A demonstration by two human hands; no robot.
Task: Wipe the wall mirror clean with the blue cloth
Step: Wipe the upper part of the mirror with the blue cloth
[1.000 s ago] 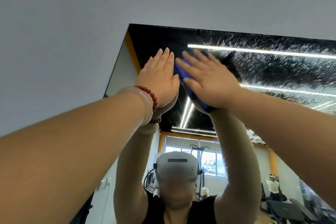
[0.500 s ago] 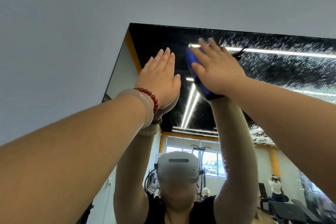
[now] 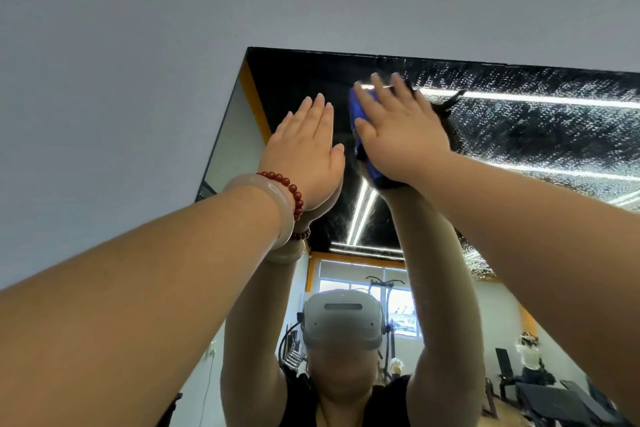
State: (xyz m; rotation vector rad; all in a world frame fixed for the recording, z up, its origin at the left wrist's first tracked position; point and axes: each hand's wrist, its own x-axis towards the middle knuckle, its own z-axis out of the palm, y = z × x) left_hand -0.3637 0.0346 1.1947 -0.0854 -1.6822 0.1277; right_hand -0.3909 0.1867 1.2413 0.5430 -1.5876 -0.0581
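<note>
The wall mirror (image 3: pixel 304 80) fills the right half of the view, its top left corner high up in front of me. Spray droplets speckle its upper right part (image 3: pixel 540 121). My right hand (image 3: pixel 398 132) lies flat with straight fingers and presses the blue cloth (image 3: pixel 356 111) against the glass near the top edge. Only a strip of the cloth shows beside the thumb. My left hand (image 3: pixel 304 152), with a red bead bracelet and a pale bangle at the wrist, rests flat on the mirror just left of it.
A plain grey wall (image 3: pixel 138 62) surrounds the mirror above and to the left. The glass reflects me with raised arms and a headset, plus gym equipment and another person at the lower right.
My right hand has slid the cloth upward and slightly right toward the mirror's top edge. My left hand has stayed in place on the glass.
</note>
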